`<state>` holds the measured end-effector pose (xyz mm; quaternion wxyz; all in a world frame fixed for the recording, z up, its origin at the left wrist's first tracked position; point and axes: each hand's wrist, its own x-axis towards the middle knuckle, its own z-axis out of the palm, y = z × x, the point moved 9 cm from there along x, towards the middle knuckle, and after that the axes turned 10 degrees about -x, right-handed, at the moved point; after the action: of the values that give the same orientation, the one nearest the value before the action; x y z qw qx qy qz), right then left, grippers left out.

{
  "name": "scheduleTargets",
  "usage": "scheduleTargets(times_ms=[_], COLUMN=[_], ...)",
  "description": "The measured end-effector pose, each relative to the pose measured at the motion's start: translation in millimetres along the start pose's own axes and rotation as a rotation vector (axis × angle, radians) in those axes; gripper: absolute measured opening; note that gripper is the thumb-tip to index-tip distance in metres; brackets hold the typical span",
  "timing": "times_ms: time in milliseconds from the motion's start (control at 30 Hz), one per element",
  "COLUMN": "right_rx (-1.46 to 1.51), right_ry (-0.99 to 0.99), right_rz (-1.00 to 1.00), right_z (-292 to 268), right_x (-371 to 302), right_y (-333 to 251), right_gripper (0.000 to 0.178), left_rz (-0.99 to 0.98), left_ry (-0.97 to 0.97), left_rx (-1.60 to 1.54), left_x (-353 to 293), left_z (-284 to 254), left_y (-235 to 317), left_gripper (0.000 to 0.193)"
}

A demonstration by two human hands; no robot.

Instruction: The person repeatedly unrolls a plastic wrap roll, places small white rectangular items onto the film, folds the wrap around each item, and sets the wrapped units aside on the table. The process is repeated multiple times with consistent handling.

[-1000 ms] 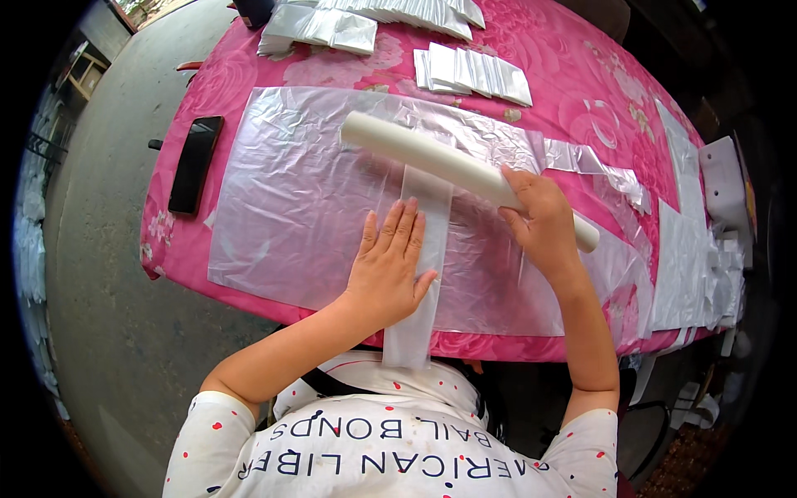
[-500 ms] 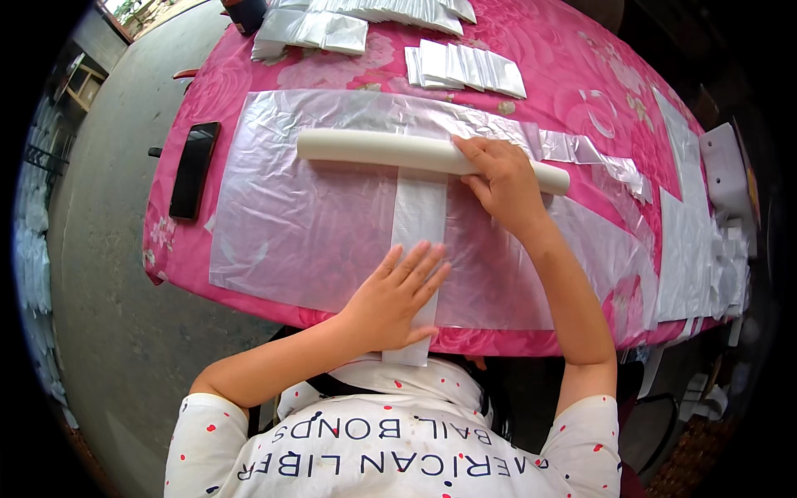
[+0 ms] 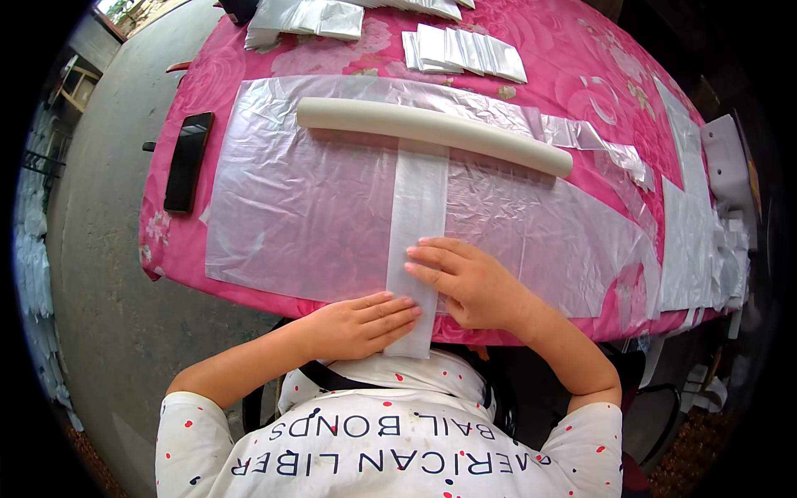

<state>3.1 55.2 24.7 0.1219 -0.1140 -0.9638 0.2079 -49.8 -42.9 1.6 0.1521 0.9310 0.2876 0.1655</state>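
Observation:
A folded strip of white plastic film point(image 3: 418, 203) runs from under a pale roller-like tube down past the table's near edge. My left hand point(image 3: 361, 324) lies flat on the strip's lower end, fingers stretched out. Just above and to the right, my right hand point(image 3: 473, 282) rests its fingertips on the same strip, fingers extended and the thumb partly hidden. The white tube point(image 3: 432, 129) lies crosswise on the film, touched by neither hand. Beneath everything is a wide sheet of clear plastic film point(image 3: 290, 216), wrinkled and spread over the pink cloth.
The pink flowered tablecloth point(image 3: 573, 70) covers the table. A black phone point(image 3: 189, 163) lies at the left. Stacks of folded white plastic point(image 3: 465, 51) sit at the far side. More white plastic sheets point(image 3: 689, 241) and a pale box point(image 3: 729, 158) are at the right edge.
My right hand has let go of the tube and come down onto the strip. My left hand has lowered slightly toward the strip's near end. The tube lies slightly farther up in view.

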Motion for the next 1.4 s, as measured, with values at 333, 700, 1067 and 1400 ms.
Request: scheduleTargets(times_ms=[333, 700, 1067, 1400], right_rx=[-0.088, -0.110, 0.531, 0.445], right_ry=[0.103, 0.318, 0.014, -0.004], right_rz=[0.054, 0.180, 0.887, 0.897], right_z=[3.2, -11.7, 4.3, 6.0], right_x=[-1.6, -12.9, -1.4, -2.1], right_y=[-6.8, 8.9, 83.3, 85.9], right_gripper=[0.044, 0.028, 0.022, 0.021], left_rz=[0.012, -0.371, -0.531, -0.697], left_ry=[0.237, 0.423, 0.601, 0.153], left_rx=[-0.140, -0.100, -0.262, -0.025], left_x=[6.9, 17.6, 13.1, 29.5], left_z=[-39.5, -47.8, -66.1, -6.9], left_y=[-3.2, -54.8, -76.9, -66.5], left_gripper=[0.043, 0.051, 0.060, 0.077])
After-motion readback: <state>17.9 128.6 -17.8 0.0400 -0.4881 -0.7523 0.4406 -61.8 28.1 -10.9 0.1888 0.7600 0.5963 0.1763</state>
